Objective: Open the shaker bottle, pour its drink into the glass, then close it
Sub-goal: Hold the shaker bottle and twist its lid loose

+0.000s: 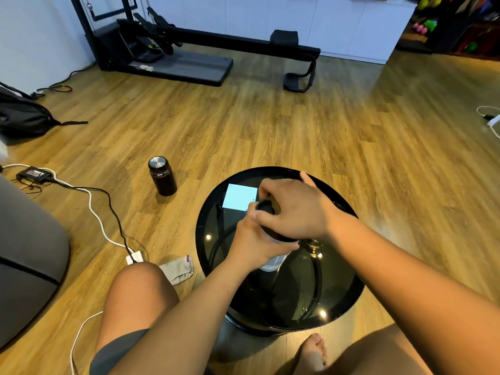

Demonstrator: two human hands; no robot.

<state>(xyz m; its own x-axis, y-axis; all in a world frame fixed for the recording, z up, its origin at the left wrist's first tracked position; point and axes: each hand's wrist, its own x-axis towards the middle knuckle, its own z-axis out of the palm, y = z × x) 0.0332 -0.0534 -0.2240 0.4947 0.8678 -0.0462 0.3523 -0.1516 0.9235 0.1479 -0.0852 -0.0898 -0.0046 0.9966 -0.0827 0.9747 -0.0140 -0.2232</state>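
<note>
The shaker bottle [273,262], clear-bodied with a black lid, stands on the round black glass table [338,299]. My left hand [250,243] wraps around its body from the left. My right hand [290,209] is closed over the black lid [266,207] from above, hiding most of it. A sliver of a glass [313,243] shows just right of the bottle, under my right wrist; most of it is hidden.
A white square reflection [239,196] lies on the table's far side. On the wood floor stand a dark metal flask [162,175], cables with a white charger [135,256], and a crumpled cloth [177,269]. My bare knees and foot [312,350] flank the table.
</note>
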